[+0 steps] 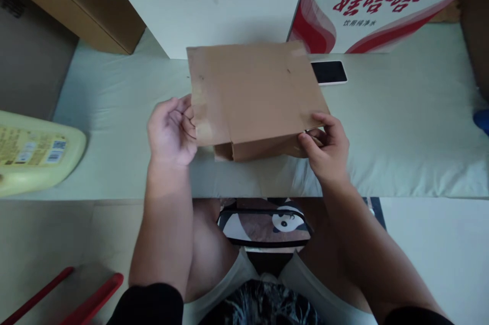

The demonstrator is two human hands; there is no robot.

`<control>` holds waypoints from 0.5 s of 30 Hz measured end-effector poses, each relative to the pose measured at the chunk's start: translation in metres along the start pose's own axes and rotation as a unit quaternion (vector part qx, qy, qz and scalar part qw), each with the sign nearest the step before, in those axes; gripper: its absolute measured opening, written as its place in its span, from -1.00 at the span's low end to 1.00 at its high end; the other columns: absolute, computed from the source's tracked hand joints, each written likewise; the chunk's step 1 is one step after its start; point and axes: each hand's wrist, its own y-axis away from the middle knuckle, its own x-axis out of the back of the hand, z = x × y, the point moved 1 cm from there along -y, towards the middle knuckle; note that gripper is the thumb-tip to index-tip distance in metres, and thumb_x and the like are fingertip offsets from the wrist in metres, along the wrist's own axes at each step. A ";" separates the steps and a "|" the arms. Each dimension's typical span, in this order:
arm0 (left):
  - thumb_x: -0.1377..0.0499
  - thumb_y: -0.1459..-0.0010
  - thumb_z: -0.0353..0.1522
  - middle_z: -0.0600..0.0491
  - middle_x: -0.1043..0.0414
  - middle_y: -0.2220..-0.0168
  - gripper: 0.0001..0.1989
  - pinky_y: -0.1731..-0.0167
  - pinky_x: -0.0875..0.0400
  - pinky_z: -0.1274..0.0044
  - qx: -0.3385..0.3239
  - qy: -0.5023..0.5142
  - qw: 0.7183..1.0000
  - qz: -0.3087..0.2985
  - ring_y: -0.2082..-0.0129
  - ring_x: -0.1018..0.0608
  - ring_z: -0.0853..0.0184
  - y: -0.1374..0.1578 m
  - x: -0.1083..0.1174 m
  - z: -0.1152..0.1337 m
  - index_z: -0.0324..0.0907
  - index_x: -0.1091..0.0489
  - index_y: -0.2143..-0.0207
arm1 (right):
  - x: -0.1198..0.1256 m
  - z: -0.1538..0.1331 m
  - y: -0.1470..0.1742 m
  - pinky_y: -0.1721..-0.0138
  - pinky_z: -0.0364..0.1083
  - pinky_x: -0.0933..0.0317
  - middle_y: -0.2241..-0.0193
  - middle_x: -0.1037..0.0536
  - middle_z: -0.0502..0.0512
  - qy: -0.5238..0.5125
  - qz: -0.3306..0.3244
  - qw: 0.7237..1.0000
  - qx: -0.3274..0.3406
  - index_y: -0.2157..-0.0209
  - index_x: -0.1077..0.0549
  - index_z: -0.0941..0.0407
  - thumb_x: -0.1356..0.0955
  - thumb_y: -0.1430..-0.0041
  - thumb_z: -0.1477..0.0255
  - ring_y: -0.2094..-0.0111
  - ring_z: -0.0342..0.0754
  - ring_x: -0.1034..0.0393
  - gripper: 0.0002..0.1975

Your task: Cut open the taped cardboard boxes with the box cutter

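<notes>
Between my hands is a brown cardboard box (pixel 260 90), its broad face turned up and tilted toward me, with a strip of clear tape along the left side. My left hand (pixel 171 131) is at the box's left edge, palm up, its curled fingertips partly hidden behind the cardboard. With my right hand (pixel 328 146) I pinch the near right corner, thumb below and a finger on top. A narrow side and a gap beneath the top face show at the near edge.
A pale green cloth (pixel 401 146) covers the surface. Behind the box lies a phone (pixel 329 72). White cartons (pixel 229 4) stand at the back, a yellow bottle (pixel 42 154) at left. Brown boxes (pixel 103 19) fill the far left corner. Red bars (pixel 95 299) show lower left.
</notes>
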 end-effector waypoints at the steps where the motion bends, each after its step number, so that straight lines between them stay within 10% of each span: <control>1: -0.29 -0.12 0.03 -0.11 -0.62 0.29 -0.59 0.11 -0.70 0.24 0.007 0.006 1.000 -0.007 -0.12 -0.66 -0.10 0.004 -0.005 0.003 -0.10 -0.55 0.23 | -0.001 0.000 0.000 0.45 -0.07 -0.33 0.42 -0.43 -0.09 0.001 0.008 1.000 0.000 -0.05 -0.44 -0.08 -0.49 -0.15 0.25 0.49 -0.10 -0.33 -0.57; 7: -0.26 -0.19 0.09 -0.14 -0.60 -0.07 -0.49 -0.14 -0.61 0.16 0.027 0.003 0.999 -0.038 -0.38 -0.46 -0.10 0.017 -0.029 -0.011 -0.08 -0.50 0.03 | -0.005 0.001 0.002 0.41 -0.02 -0.37 0.18 -0.52 0.06 0.012 0.053 0.999 0.003 -0.06 -0.41 -0.08 -0.47 -0.19 0.18 0.45 -0.11 -0.35 -0.57; 15: -0.20 -0.14 0.28 -0.08 -0.62 0.17 -0.36 0.13 -0.64 0.31 0.014 -0.037 0.999 -0.009 -0.08 -0.64 -0.02 0.011 -0.020 -0.029 -0.06 -0.52 0.15 | -0.002 -0.007 0.001 0.10 0.07 -0.48 0.10 -0.53 0.14 0.062 0.074 0.994 0.054 0.02 -0.45 -0.04 -0.37 -0.30 0.16 0.06 0.08 -0.52 -0.72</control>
